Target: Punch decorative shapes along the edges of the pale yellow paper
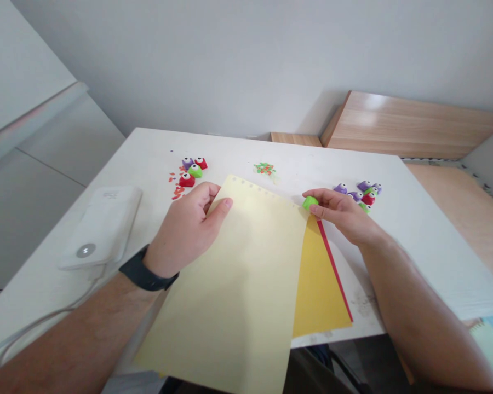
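A pale yellow sheet of paper [254,273] tilts up over the table's front edge, with a row of small punched holes along its top. My left hand [193,224] is closed on its upper left edge, thumb on top and fingers behind. My right hand [340,210] pinches a small green paper punch [310,203] at the sheet's upper right corner. Whether the corner sits inside the punch's slot, I cannot tell. Under the sheet, a darker yellow sheet [322,290] with a red strip [334,268] along its right side lies on the table.
Several red, green and purple punches with eyes [195,171] stand at the back left, and more [367,194] at the right. Paper bits [265,168] lie at the back middle, orange-red bits [178,191] at the left. A white device [102,224] with a cable [82,298] is at far left.
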Motion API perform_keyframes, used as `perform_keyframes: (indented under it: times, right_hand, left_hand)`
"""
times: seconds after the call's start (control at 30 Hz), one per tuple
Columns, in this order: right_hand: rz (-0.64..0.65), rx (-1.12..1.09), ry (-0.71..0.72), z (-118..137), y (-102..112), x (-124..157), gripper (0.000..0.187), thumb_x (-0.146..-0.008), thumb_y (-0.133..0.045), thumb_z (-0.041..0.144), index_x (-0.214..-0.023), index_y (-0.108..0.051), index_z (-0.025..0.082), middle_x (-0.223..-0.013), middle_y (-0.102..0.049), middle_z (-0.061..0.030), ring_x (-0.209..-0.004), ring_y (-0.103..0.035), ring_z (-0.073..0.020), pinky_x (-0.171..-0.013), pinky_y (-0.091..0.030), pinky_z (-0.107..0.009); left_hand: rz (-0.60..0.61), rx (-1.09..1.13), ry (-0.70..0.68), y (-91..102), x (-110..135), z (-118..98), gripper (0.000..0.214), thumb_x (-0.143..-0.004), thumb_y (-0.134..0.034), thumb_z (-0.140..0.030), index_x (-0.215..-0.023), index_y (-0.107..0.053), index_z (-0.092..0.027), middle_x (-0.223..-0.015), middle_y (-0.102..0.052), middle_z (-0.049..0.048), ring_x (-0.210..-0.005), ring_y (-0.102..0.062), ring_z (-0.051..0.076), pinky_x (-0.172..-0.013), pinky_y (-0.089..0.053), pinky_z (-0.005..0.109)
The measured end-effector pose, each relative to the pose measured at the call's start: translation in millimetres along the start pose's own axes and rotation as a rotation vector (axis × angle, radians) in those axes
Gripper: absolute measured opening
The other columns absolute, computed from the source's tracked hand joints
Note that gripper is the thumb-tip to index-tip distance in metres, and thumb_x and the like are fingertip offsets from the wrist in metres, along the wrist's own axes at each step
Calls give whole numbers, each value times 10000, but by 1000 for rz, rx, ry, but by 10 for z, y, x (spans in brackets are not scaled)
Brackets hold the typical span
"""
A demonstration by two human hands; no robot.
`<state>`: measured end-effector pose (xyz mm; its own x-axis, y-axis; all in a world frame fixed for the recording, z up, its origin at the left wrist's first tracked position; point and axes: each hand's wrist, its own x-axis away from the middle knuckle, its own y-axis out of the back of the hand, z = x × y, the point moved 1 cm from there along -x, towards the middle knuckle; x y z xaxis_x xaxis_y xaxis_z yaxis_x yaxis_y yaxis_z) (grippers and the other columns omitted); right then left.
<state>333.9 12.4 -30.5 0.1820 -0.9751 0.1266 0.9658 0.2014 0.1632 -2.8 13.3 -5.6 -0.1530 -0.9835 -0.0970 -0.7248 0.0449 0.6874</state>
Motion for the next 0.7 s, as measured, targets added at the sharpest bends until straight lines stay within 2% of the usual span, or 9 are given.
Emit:
perform_keyframes:
  times: [0.1, 0.37, 0.7]
  right_hand:
    - [-33, 22, 10, -4, 12, -9, 434, -861, -819, 464, -1230, -734, 252, -1077, -727, -39, -881, -626, -183, -827, -507, -355]
    - [-3, 38, -8, -30, 13, -17, 419, -875, -809, 451, -1234, -729, 251, -1080, -726, -40, -926, -636, -193, -872, -503, -364]
    - [-5, 36, -14, -35, 9, -26, 430, -874, -812, 456, -1242, -725, 251, -1118, -739, -52, -953, -655, -209, -904, -522, -391]
  left_hand:
    - [-1, -16, -4, 2, 3, -8, 214, -995, -571, -437, -947, -565, -229, -712, -596, -29, -615, -497, 169, -600, -352, 303]
    - [5, -5, 17, 3, -2, -7, 239, -984, -563, -464, -1005, -602, -229, -799, -663, -2, -672, -559, 187, -612, -396, 306]
    - [-7, -27, 16, 15, -8, -29, 215, -979, -597, -446, -944, -584, -234, -720, -596, -37, -618, -514, 165, -608, -361, 309]
